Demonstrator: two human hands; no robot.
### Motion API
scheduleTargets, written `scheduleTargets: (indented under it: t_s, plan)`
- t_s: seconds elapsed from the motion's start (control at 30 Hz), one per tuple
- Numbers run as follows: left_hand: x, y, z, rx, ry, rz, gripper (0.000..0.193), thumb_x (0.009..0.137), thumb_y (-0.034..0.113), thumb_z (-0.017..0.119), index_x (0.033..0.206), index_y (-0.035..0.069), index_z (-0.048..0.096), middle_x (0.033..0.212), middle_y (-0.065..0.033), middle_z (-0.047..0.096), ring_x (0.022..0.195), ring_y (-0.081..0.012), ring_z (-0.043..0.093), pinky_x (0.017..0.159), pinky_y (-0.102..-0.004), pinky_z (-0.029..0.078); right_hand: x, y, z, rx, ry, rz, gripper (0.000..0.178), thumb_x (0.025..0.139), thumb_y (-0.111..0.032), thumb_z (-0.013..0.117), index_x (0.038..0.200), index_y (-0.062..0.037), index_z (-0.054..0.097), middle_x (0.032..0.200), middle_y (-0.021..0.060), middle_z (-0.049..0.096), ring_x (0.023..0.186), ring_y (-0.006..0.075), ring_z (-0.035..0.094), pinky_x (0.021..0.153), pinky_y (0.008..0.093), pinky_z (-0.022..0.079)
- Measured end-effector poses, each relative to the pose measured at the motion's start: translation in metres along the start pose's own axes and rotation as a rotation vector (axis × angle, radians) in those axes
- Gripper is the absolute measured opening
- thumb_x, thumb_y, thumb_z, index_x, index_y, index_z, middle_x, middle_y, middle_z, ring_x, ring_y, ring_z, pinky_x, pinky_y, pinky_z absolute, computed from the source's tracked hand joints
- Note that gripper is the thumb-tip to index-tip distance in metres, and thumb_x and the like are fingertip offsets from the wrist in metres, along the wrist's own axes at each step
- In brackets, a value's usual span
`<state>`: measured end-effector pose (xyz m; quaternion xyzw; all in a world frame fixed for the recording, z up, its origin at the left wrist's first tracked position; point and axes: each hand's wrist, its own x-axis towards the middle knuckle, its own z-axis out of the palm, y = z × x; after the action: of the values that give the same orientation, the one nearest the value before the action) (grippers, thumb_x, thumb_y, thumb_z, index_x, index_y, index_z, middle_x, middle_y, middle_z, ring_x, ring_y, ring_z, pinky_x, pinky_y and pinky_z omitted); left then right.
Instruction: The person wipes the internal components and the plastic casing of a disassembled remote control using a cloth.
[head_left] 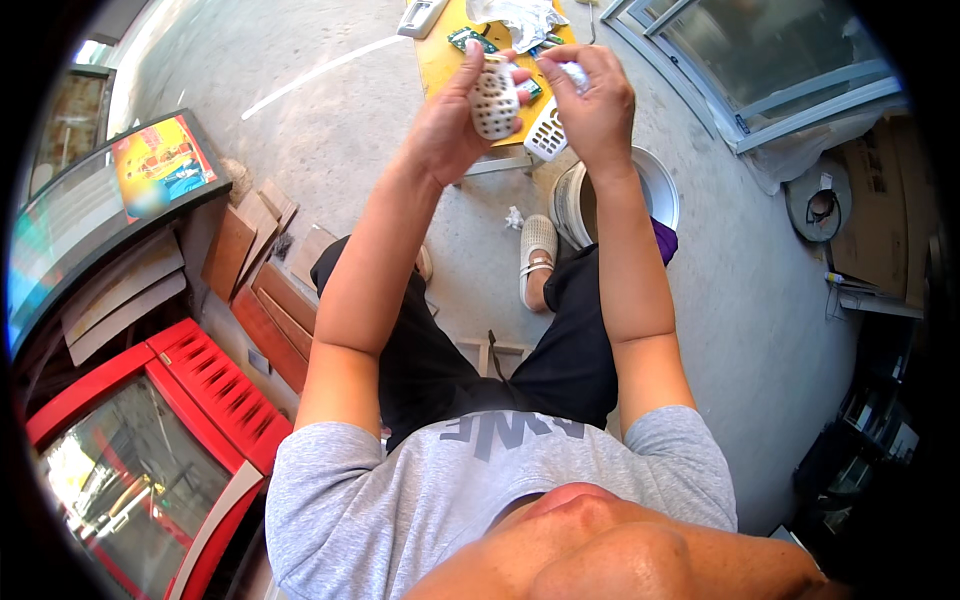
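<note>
My left hand [447, 128] is raised over the near end of a small yellow table and closed on a white oval plastic plate [494, 102] dotted with holes. Just to its right, the thumb and fingers of my right hand [600, 110] are drawn together in a pinch. A white slotted plastic piece [545, 132] shows below those fingertips and appears to be in that hand; the grip on it is partly hidden. Between the hands, green-and-white packaging [470, 40] lies on the yellow table [438, 65].
On the table are a crumpled white plastic bag [520, 18] and a grey-white device [422, 16]. A white bucket [660, 185] stands by my right knee. Wooden boards [270, 320] and a red cabinet [215, 385] are at left. A glazed metal frame [770, 60] is at far right.
</note>
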<state>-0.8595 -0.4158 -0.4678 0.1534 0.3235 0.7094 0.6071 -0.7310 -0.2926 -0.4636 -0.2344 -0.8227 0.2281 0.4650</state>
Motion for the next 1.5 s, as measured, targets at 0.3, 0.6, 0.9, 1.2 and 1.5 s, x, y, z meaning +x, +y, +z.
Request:
scheduleTargets:
  t_s: [0.3,0.6,0.9,1.2,1.5]
  plan:
    - [0.000,0.043,-0.030,0.114,0.289,0.286,0.042,0.101,0.034,0.044,0.131,0.005,0.044,0.127,-0.0101,0.059,0.110,-0.0200,0.057,0.093,-0.0339,0.047,0.007,0.027,-0.026,0.719,0.145,0.528,0.013,0.095,-0.010,0.056,0.101,0.0011,0.060,0.095,0.0081,0.065,0.091,0.0170,0.067,0.076,0.0248,0.056]
    - [0.003,0.000,0.001,0.294,-0.018,0.219,0.032,0.095,0.030,0.059,0.114,0.005,0.064,0.110,-0.0021,0.065,0.104,-0.0099,0.058,0.091,-0.0274,0.045,-0.010,-0.016,-0.001,0.515,-0.426,0.293,0.024,0.085,-0.016,0.071,0.106,-0.0045,0.070,0.094,0.0043,0.069,0.085,0.0096,0.061,0.077,0.0262,0.050]
    - [0.001,0.014,-0.007,0.517,0.217,0.238,0.047,0.092,0.039,0.060,0.133,0.018,0.053,0.131,0.0007,0.054,0.123,-0.0138,0.042,0.098,-0.0369,0.027,0.005,0.037,-0.043,0.433,-0.079,0.494,0.024,0.082,-0.017,0.074,0.101,-0.0025,0.070,0.083,-0.0003,0.066,0.069,0.0041,0.052,0.062,0.0210,0.042]
    - [-0.005,0.041,-0.023,0.093,0.336,0.155,0.039,0.095,0.026,0.055,0.130,0.010,0.051,0.122,-0.0024,0.058,0.118,-0.0159,0.048,0.100,-0.0383,0.034,-0.011,0.071,-0.046,0.054,-0.423,0.636,0.031,0.076,-0.022,0.078,0.097,-0.0005,0.071,0.084,0.0096,0.069,0.075,0.0144,0.062,0.072,0.0293,0.050]
    - [-0.003,0.045,-0.028,-0.017,0.324,0.111,0.035,0.095,0.020,0.054,0.129,0.009,0.051,0.118,-0.0021,0.061,0.110,-0.0157,0.055,0.097,-0.0385,0.040,-0.017,0.100,-0.019,-0.055,-0.516,0.665,0.029,0.074,-0.026,0.077,0.098,-0.0091,0.073,0.090,0.0093,0.071,0.082,0.0179,0.067,0.075,0.0318,0.052]
